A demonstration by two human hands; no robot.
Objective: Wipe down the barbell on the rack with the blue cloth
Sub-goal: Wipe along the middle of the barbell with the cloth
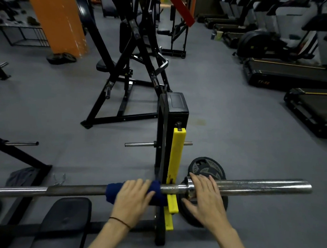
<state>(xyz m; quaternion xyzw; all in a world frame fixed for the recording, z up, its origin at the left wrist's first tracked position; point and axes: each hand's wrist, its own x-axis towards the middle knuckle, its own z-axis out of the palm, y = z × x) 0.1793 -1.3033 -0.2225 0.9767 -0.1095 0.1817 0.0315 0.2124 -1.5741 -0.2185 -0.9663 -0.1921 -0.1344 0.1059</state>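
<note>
Nearest cam: left hand, thin dark band at the wrist, fingers curled over the blue cloth and clamping it round the barbell shaft. Cloth wrapped most of the way round, prob. so one slide cleans the whole circumference. Just right of that hand: yellow rack hook on the black upright, carrying the bar, so cloth sits hard against the support w/ no room further that way.

Right hand beyond the hook, laid flat w/ fingers straight and spread over the collar and start of the sleeve; gripping nothing, looks like bracing to stop the bar rolling or shifting on the rack while the other hand rubs.

Under and behind the right hand: black weight plate leaning at the upright's base. Below the left forearm: black padded bench. Far left of the left hand: long bare shaft, dull and unwiped-looking.

Judgement: wipe underway at the inner end; next stroke likely leftward along the shaft. Risk: cloth snagging at the hook.
</note>
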